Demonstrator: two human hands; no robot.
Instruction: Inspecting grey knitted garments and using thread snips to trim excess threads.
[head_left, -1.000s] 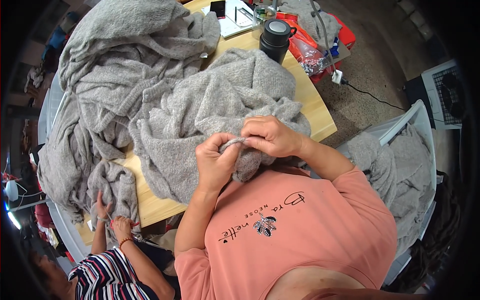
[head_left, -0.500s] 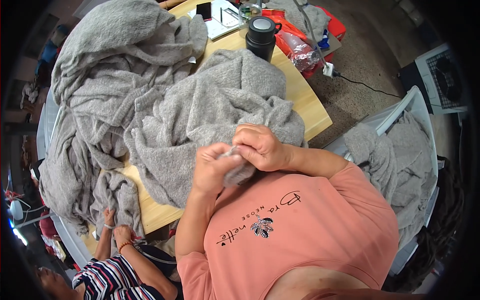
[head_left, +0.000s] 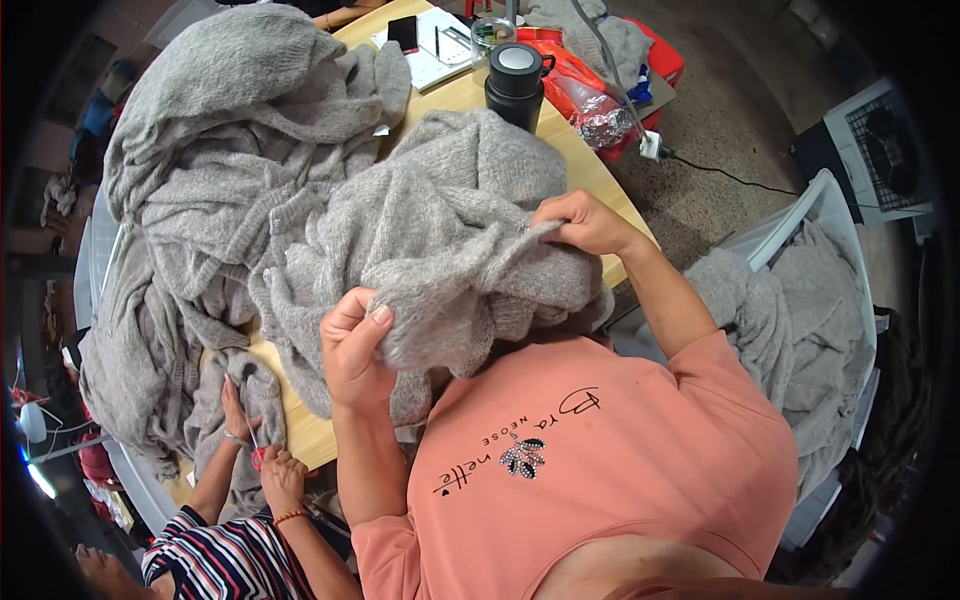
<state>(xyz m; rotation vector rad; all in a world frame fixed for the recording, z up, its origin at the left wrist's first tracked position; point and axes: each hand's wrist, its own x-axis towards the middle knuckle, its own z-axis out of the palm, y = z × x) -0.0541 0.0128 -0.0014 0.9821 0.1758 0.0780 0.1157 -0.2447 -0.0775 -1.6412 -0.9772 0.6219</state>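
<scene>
A grey knitted garment (head_left: 440,305) is held up in front of my chest, part of it bunched on the wooden table (head_left: 596,170). My left hand (head_left: 356,345) grips its near left part, thumb on top and fingers partly hidden behind the fabric. Farther off on the right, my right hand (head_left: 585,222) pinches an edge of the same knit. Between the two hands the fabric is drawn out in a loose band with folds hanging below. I cannot make out which part of the garment this is.
More grey knitwear (head_left: 220,90) is heaped on the left. A black flask (head_left: 515,88), a phone (head_left: 403,33) and papers stand at the back. On the right, a bin (head_left: 840,225) holds grey knits. At lower left a co-worker's hands (head_left: 283,480) hold a red-handled tool against grey fabric.
My hands were close together, pinching a small bit of knit. They have moved apart, left hand to the left and right hand away to the right, spreading the garment between them.
</scene>
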